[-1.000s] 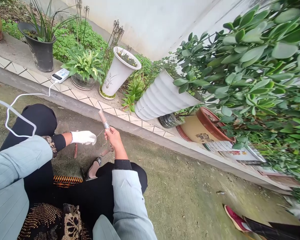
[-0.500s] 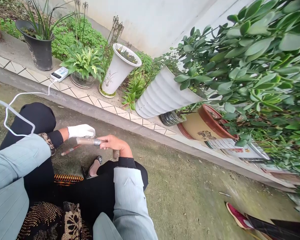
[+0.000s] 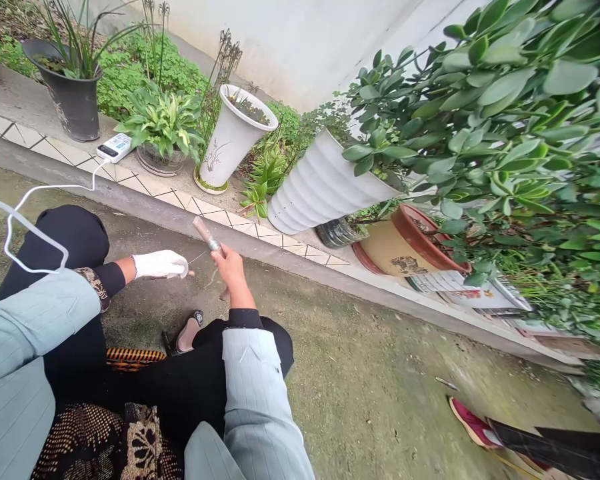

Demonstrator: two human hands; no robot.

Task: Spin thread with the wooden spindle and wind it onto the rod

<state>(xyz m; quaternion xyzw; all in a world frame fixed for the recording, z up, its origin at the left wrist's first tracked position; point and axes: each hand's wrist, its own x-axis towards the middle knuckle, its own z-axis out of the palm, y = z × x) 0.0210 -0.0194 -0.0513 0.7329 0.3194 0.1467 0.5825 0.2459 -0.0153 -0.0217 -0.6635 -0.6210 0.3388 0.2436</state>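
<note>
The right hand [image 3: 230, 268] is clamped on the stick [image 3: 203, 231], fingers wrapped just below its wire coil [image 3: 213, 245]. The stick's long axis slants up and leftward in view, its bare end pointing away from the body toward the ledge [image 3: 173, 197]; most of its visible length lies beyond the fingers. A brownish piece shows beside the wrist; whether it belongs to the stick, I cannot tell. A thin strand [image 3: 198, 256] runs from the coil to the gloved left hand [image 3: 160, 265], its fingers curled; what they grip is hidden. The bare end appears near the ledge's edge, contact unclear. The knees flank both hands. Open ground [image 3: 360, 353] spreads to the right, with another person's red shoe [image 3: 473, 423] well apart.
</note>
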